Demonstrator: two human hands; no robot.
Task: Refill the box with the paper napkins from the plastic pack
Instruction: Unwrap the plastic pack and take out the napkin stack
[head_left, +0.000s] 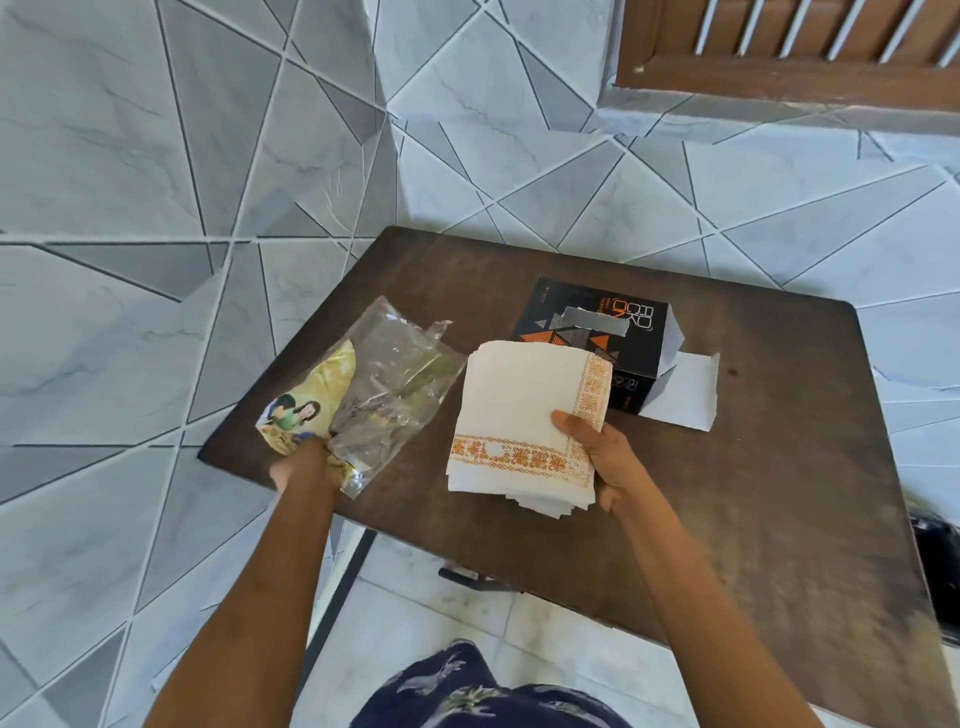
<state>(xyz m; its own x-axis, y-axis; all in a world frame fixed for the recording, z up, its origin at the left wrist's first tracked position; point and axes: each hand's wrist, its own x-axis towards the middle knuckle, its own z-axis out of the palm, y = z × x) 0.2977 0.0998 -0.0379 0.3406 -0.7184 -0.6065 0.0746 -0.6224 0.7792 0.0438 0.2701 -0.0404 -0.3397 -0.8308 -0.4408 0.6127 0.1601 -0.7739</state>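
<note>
A stack of white paper napkins (514, 415) with an orange patterned border is held over the table by my right hand (602, 457), which grips its lower right corner. The clear plastic pack (384, 384), crumpled and with a yellow printed end, lies at the table's left edge; my left hand (304, 465) pinches its near end. Behind the napkins stands the black box (587, 332) with orange and grey triangles. Its white end flaps (685, 384) hang open on the right side, and the napkins hide its near left corner.
The dark brown wooden table (727, 519) stands against a grey tiled wall. A brown wooden frame (779, 62) is at the upper right. White floor tiles and a table leg (337, 587) show below the near edge. A dark object (935, 551) sits off the right edge.
</note>
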